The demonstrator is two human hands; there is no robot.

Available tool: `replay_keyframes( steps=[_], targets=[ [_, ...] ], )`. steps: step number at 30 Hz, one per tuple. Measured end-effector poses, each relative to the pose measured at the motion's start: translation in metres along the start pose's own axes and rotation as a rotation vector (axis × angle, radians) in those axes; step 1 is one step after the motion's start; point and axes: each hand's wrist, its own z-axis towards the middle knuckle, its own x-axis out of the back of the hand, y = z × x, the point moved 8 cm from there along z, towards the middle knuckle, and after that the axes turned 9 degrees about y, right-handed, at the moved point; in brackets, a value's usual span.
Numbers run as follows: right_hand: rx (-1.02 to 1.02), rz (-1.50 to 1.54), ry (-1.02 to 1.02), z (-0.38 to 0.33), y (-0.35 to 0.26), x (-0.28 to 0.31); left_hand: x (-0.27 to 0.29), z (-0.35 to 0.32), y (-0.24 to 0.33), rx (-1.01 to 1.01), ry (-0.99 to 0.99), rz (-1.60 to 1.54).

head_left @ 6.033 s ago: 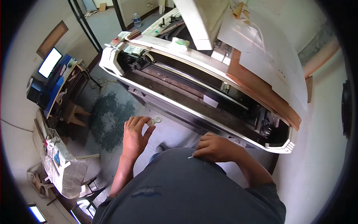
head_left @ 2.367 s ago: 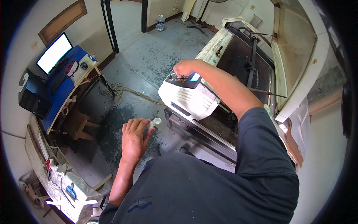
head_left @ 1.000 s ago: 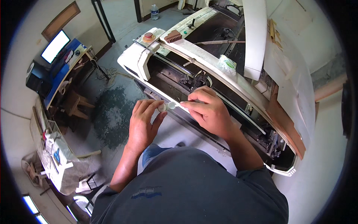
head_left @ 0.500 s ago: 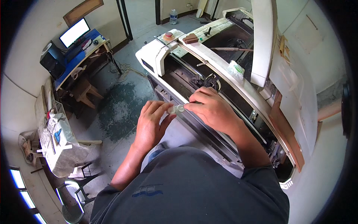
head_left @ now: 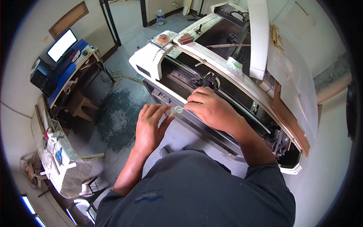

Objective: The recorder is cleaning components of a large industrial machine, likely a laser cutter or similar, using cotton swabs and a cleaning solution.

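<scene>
My left hand [head_left: 148,126] pinches a small clear round container [head_left: 170,112] between thumb and fingertips, in front of my chest. What looks like its round lid [head_left: 177,109] stands open on the side toward the other hand. My right hand [head_left: 213,109] is closed, its thumb and forefinger gripping a thin white stick [head_left: 182,109] whose tip reaches the lid and container. Whether anything is inside the container is too small to tell. Both hands are above the front edge of a large white machine [head_left: 145,62] with its cover raised.
On the machine's frame are a red push button [head_left: 163,38], a brown brush-like block [head_left: 185,39] and a white-and-green packet [head_left: 234,65]. Left stand a desk with a lit monitor [head_left: 62,45], a stool [head_left: 81,108] and a cluttered table [head_left: 72,176]. A water bottle [head_left: 160,17] stands behind.
The view has shifted, so the machine and the room sit further left and the desk lower. My hands keep the same hold on the container and the stick.
</scene>
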Motion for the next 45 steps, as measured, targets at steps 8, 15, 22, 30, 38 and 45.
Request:
replay_keyframes(
  steps=[8,15,22,30,38,45],
  targets=[
    [-0.04,-0.063,0.002,-0.025,0.029,0.003,-0.033,0.016,0.004,-0.015,-0.042,0.025],
    [-0.233,0.19,0.103,-0.058,0.087,0.024,-0.081,0.042,0.025,-0.007,-0.06,0.001],
    [-0.463,0.491,0.151,-0.104,0.139,-0.015,-0.129,0.084,0.011,0.019,0.002,0.032],
    [-0.44,0.695,-0.164,-0.116,0.138,-0.171,-0.209,0.172,-0.007,-0.047,0.08,0.008],
    [-0.589,0.924,-0.068,-0.101,0.149,-0.218,-0.272,0.208,-0.055,0.054,0.011,0.097],
    [-0.593,0.749,-0.163,-0.125,0.16,-0.21,-0.286,0.219,-0.069,0.154,-0.053,0.079]
  ],
)
